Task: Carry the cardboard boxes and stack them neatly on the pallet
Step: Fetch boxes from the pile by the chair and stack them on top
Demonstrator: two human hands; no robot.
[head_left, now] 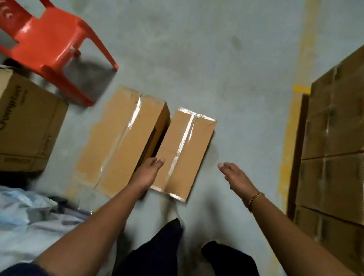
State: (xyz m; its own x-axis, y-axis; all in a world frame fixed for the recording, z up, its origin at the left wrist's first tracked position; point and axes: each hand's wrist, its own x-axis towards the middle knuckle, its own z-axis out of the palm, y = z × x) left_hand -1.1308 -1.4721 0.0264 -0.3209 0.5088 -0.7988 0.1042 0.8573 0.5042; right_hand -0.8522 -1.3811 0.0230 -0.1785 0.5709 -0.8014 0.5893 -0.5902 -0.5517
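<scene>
We bracket the taped box (184, 153) on the floor (206, 62), long axis running away from us: left hand (149, 171) at its left edge, finger curl too hidden to tell; right hand (235, 176) straight-fingered, apart on the right.

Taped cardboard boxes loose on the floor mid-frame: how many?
2. The larger box lies left, the smaller box beside it on the right, a narrow gap between. The left hand is at that gap.
</scene>
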